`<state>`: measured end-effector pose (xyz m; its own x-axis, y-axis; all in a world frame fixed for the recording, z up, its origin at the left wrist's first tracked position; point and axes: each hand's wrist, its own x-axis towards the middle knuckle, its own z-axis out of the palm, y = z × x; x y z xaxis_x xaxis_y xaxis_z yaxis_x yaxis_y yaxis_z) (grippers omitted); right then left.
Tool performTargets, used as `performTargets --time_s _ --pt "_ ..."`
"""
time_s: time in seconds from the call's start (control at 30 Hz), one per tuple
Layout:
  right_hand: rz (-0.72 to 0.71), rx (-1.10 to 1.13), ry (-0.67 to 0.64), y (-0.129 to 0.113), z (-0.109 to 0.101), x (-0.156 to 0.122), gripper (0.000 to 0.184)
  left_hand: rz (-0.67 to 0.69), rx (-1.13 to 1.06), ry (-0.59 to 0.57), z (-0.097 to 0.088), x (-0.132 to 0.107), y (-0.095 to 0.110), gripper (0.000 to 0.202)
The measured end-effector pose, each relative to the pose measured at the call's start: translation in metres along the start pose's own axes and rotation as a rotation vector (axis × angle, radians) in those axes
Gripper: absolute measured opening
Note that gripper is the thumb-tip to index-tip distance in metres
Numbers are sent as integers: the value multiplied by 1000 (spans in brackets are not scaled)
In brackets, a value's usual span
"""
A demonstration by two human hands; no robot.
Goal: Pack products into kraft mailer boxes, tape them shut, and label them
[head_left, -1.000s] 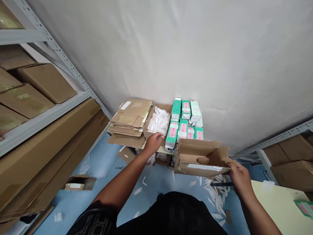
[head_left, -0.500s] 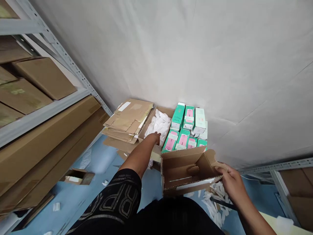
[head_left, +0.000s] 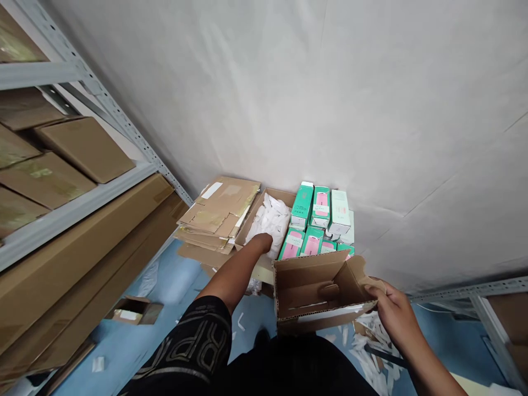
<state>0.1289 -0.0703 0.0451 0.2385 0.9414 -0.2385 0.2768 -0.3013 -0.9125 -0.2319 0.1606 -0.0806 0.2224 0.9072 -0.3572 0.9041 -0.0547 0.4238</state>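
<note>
My left hand (head_left: 261, 242) reaches into an open cardboard carton (head_left: 264, 199) filled with white plastic packets (head_left: 270, 221); its fingers curl down among the packets and what they hold is hidden. My right hand (head_left: 391, 311) grips the right flap of a small open brown cardboard box (head_left: 319, 289), held in the air in front of me. The box looks empty inside. Behind it stand several green and pink product boxes (head_left: 319, 217) against the wall.
A stack of flattened cardboard (head_left: 218, 212) lies left of the carton. Metal shelving (head_left: 82, 181) with brown cartons runs along the left; another rack (head_left: 474, 291) is at the right. White paper strips (head_left: 371, 352) litter the blue floor. A small open box (head_left: 132, 309) lies on the floor.
My left hand went from the carton's near edge down into the white packets. The small box in my right hand shifted left and closer to me as my view moved.
</note>
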Motion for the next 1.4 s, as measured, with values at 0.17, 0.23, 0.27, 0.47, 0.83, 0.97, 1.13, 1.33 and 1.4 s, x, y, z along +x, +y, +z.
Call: performTargets --time_s 0.17,0.23,0.27,0.47,0.83,0.97,1.13,1.33,1.4 --pt "2 -1 97 -10 28 -24 39 61 46 77 -42 -28 -23 26" --pt "-3 -28 136 -13 41 -35 40 126 0 140 -63 -41 -30 30" --pt "-6 -45 153 -14 48 -40 39 171 -49 176 -74 -48 -32 31" --pt "-46 -180 249 -24 90 -67 33 528 -570 408 -145 -129 -7 29" --pt "-106 -306 336 -33 116 -106 35 1055 149 -64 -136 -225 47 54" --pt "-103 -279 360 -25 101 -117 37 994 116 -116 -121 -226 58 56" --pt "-67 -223 375 1 67 -137 35 759 -93 -323 -88 -234 96 48" --pt "-8 -143 427 43 3 -170 37 829 -142 -345 -51 -249 168 63" --pt "38 -86 453 57 -22 -183 40 881 -113 -273 -41 -258 193 57"
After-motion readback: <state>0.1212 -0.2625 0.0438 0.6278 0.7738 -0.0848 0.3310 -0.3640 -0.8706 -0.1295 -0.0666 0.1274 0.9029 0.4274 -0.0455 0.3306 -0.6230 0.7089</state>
